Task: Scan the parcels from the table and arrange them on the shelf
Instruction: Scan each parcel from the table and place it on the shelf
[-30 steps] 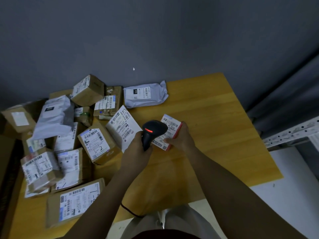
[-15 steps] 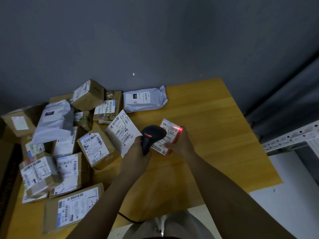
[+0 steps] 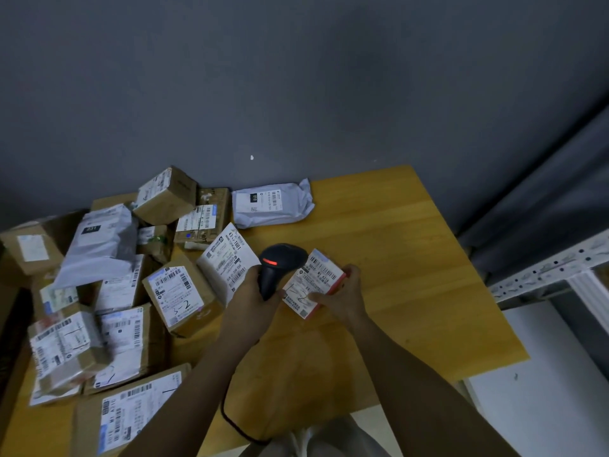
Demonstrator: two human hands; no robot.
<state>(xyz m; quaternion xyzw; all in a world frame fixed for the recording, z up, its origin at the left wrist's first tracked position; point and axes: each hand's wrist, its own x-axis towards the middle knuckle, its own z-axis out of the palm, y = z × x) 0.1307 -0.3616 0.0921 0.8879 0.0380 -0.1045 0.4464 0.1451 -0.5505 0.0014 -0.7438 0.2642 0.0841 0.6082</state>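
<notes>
My right hand (image 3: 342, 295) holds a small red-edged parcel (image 3: 313, 282) with a white barcode label, tilted up over the middle of the wooden table (image 3: 412, 275). My left hand (image 3: 250, 295) grips a black barcode scanner (image 3: 280, 262) just left of the parcel; a red light glows on the scanner's head, which points at the label. The scanner's cable (image 3: 230, 420) hangs down toward me.
A pile of several cardboard boxes (image 3: 178, 291) and grey mailer bags (image 3: 99, 245) covers the table's left half, with one grey bag (image 3: 270, 206) at the back by the wall. A white perforated metal shelf frame (image 3: 553, 268) stands at the right.
The red scan line seen on the parcel's upper corner half a second ago is gone. Both hands, with scanner and parcel, stay in about the same place.
</notes>
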